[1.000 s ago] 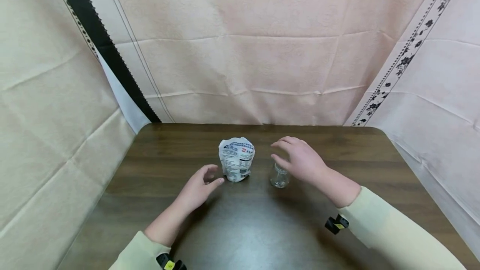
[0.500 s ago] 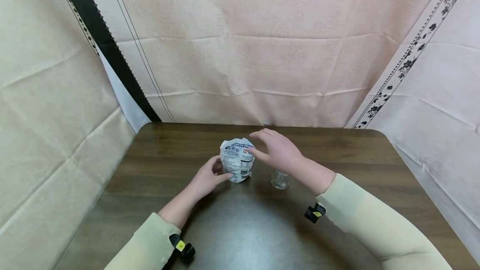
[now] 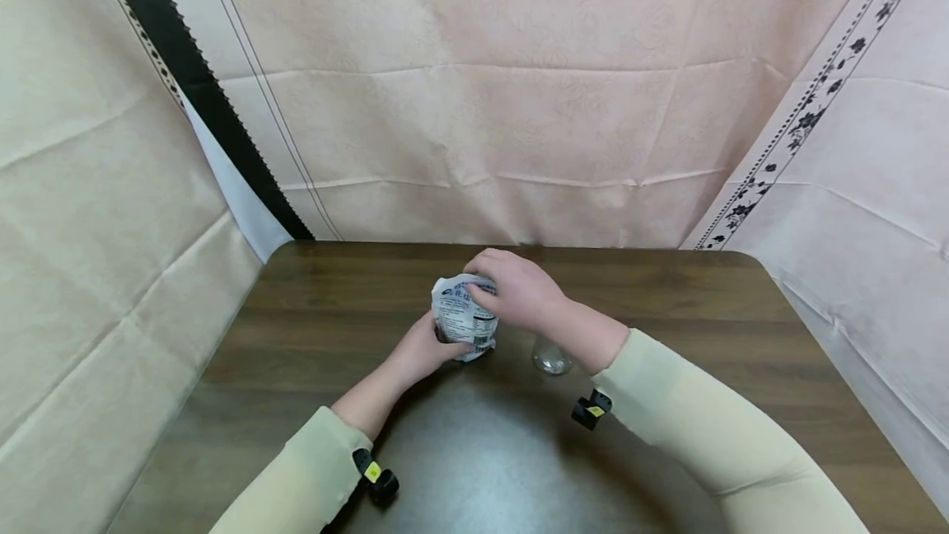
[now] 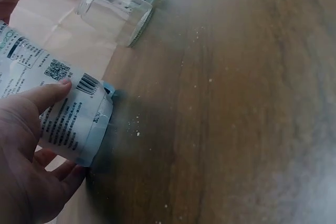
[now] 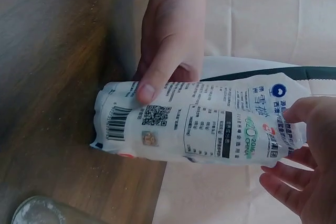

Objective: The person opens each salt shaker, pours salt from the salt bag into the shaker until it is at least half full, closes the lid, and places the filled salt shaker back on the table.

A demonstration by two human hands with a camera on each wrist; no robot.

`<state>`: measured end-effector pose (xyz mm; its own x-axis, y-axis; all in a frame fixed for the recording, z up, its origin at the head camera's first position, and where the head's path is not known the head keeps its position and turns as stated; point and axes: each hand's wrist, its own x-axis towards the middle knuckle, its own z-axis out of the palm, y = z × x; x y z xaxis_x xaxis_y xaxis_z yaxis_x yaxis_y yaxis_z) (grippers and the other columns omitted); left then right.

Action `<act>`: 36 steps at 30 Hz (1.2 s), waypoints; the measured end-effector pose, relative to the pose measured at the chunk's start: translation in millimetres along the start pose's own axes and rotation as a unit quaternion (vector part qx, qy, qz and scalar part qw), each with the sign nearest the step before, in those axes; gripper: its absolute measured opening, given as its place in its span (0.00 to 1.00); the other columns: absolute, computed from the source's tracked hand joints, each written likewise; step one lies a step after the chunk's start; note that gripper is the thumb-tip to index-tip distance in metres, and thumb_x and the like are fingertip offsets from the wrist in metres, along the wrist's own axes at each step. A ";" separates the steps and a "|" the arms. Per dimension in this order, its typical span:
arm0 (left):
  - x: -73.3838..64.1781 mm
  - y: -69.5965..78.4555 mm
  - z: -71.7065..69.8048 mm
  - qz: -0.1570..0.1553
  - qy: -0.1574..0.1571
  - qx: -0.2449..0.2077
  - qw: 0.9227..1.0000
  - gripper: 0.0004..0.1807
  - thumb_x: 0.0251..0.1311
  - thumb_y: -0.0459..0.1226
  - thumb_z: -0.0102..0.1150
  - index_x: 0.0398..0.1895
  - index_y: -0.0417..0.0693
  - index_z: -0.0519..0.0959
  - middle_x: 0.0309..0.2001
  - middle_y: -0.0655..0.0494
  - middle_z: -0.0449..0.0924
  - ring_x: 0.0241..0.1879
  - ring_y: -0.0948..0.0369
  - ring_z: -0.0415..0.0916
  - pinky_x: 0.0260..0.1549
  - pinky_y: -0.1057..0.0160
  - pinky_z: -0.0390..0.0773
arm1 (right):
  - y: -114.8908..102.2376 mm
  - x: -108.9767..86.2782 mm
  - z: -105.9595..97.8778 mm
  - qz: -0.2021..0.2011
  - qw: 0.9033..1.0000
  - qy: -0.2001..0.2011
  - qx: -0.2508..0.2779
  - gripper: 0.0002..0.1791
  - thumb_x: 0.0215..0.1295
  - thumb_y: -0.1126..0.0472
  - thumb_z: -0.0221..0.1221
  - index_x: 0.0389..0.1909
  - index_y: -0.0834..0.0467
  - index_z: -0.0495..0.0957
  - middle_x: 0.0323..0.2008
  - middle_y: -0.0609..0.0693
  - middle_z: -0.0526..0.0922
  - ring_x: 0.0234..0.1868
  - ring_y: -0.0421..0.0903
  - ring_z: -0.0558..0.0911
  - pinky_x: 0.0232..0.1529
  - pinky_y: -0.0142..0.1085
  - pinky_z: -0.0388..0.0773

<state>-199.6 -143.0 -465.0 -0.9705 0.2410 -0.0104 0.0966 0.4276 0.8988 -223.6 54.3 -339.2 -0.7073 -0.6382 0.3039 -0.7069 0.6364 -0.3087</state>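
A white printed salt bag [image 3: 461,318] stands upright on the brown table, blue lettering near its top. My left hand [image 3: 419,350] grips its lower part, thumb across the front and fingers behind, as the left wrist view shows on the bag [image 4: 65,103]. At the bag's upper end is my right hand [image 3: 519,291]. In the right wrist view its thumb lies over the top of the bag [image 5: 205,124], with the fingers on the other side. A clear glass jar [image 3: 551,358] stands to the right, partly hidden beneath my right forearm; the left wrist view shows the jar [image 4: 113,14] uncapped.
White grains [image 4: 138,134] lie scattered on the wooden table [image 3: 348,287]. Pale cloth [image 3: 482,130] hangs behind the table and along both sides. A black wrist camera [image 3: 591,410] sits on my right cuff, another camera [image 3: 376,476] on my left.
Both hands have come in to the bag: the left moved right and took hold of its lower part. The right moved left, from above the jar to the bag's top.
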 end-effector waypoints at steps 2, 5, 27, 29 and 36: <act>0.6 0.1 0.9 0.002 -0.001 0.003 1.000 0.33 0.53 0.40 0.75 0.63 0.52 0.71 0.55 0.56 0.79 0.54 0.58 0.75 0.56 0.52 0.73 | -0.8 1.2 0.9 -0.001 1.000 -0.005 -0.002 0.10 0.70 0.55 0.59 0.45 0.54 0.83 0.44 0.45 0.82 0.46 0.41 0.80 0.49 0.39 0.77; 0.8 0.6 1.8 0.000 0.000 0.008 1.000 0.32 0.53 0.40 0.75 0.62 0.52 0.73 0.54 0.57 0.80 0.53 0.58 0.76 0.56 0.52 0.73 | -2.3 1.9 1.5 -0.003 1.000 -0.009 -0.006 0.09 0.70 0.55 0.59 0.44 0.54 0.83 0.42 0.45 0.83 0.43 0.41 0.80 0.48 0.39 0.78; -2.6 3.7 2.6 -0.008 -0.001 0.018 1.000 0.29 0.54 0.40 0.74 0.60 0.54 0.75 0.52 0.59 0.81 0.52 0.60 0.76 0.55 0.52 0.74 | -9.0 -0.9 -3.0 -0.030 0.998 0.041 -0.036 0.07 0.70 0.55 0.61 0.40 0.51 0.86 0.36 0.43 0.87 0.37 0.41 0.84 0.40 0.39 0.80; -4.5 5.4 2.6 -0.011 -0.001 0.015 1.000 0.30 0.54 0.40 0.74 0.60 0.54 0.74 0.53 0.59 0.81 0.53 0.60 0.76 0.56 0.52 0.74 | -9.6 -1.6 -4.6 -0.032 0.998 0.048 -0.034 0.07 0.69 0.55 0.62 0.39 0.51 0.87 0.35 0.42 0.87 0.37 0.40 0.84 0.39 0.38 0.79; -11.8 5.6 7.6 -0.030 0.006 0.005 1.000 0.31 0.55 0.44 0.73 0.62 0.53 0.72 0.54 0.57 0.80 0.53 0.59 0.76 0.54 0.52 0.74 | -11.6 -5.7 -12.0 -0.034 0.997 0.055 -0.035 0.07 0.68 0.55 0.63 0.39 0.51 0.88 0.36 0.42 0.87 0.37 0.40 0.84 0.39 0.38 0.79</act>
<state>-185.9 -136.8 -463.2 -0.9773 0.2037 -0.0587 0.0402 0.4500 0.8921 -211.4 55.8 -326.5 -0.6518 -0.6314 0.4201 -0.7484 0.6253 -0.2214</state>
